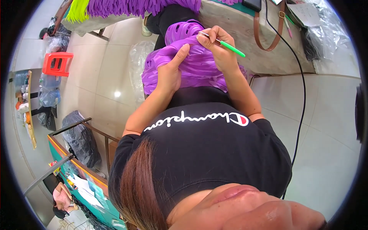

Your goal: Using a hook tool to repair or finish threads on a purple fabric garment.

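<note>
A purple crocheted piece (199, 65) with open loops lies bunched over my lap, against my black shirt. My left hand (170, 71) grips its left side, thumb pressed up into the fabric. My right hand (218, 44) pinches a green-handled crochet hook (230, 46), whose metal tip reaches into the purple loops near the top of the piece. Both hands sit close together at the upper edge of the work.
A table (237, 23) ahead carries a brown bag strap (268, 34), a pink pen and papers; a black cable (303, 99) runs down past it. More purple and yellow-green fringe (115, 7) lies upper left. A red stool (57, 63) and black bags (78, 140) stand on the tiled floor at left.
</note>
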`<state>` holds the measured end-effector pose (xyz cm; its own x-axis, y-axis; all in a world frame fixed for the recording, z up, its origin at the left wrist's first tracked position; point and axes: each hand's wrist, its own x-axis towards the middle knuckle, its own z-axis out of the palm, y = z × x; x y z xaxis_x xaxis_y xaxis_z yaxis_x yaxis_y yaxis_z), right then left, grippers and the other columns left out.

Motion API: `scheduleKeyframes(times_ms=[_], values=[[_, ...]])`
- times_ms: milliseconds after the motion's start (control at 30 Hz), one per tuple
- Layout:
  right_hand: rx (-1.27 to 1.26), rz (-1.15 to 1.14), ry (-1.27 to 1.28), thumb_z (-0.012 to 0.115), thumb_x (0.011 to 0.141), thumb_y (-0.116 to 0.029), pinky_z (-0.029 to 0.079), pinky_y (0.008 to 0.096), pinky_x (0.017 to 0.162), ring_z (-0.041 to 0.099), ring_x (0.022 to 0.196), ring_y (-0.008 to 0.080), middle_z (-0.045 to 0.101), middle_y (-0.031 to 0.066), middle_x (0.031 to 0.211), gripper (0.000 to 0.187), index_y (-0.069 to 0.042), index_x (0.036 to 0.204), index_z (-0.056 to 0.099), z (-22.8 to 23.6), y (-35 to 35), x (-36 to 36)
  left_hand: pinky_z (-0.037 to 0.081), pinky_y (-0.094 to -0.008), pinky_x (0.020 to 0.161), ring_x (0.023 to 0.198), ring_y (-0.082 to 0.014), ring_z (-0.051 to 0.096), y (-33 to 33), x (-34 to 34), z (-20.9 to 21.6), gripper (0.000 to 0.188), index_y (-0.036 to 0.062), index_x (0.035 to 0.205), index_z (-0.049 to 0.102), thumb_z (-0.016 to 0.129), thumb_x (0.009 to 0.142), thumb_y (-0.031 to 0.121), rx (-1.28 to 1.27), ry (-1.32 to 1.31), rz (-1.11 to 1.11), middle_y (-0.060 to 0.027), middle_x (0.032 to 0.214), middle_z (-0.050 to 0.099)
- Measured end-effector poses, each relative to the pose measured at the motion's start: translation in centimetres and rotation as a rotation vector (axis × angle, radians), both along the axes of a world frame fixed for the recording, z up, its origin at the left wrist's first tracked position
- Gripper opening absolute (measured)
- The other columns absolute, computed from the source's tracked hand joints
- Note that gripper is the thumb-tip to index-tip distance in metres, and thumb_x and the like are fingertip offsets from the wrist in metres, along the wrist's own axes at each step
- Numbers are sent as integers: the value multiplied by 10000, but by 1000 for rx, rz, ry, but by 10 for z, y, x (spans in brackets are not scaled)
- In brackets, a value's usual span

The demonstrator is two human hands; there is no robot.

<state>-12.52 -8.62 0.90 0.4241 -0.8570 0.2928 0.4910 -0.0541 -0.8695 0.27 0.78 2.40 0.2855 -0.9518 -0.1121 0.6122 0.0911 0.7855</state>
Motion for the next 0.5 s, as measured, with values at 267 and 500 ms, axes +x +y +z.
scheduleKeyframes(times_ms=[267,500], values=[[28,34,96,684,823,4,418,191,731,499,813,67,592,53,896,277,-77,743,431,12,8,3,461,-258,847,911,-122,606,-1,0,-3,208,-17,1054,640,650,877,93,-11,-101,43,-57,995,651],[-47,5,176,705,788,29,451,200,725,558,791,79,620,61,846,359,-104,719,379,8,3,1,462,-235,767,836,-95,599,-3,3,-11,175,-14,999,661,649,882,115,-50,-506,8,-31,915,660]])
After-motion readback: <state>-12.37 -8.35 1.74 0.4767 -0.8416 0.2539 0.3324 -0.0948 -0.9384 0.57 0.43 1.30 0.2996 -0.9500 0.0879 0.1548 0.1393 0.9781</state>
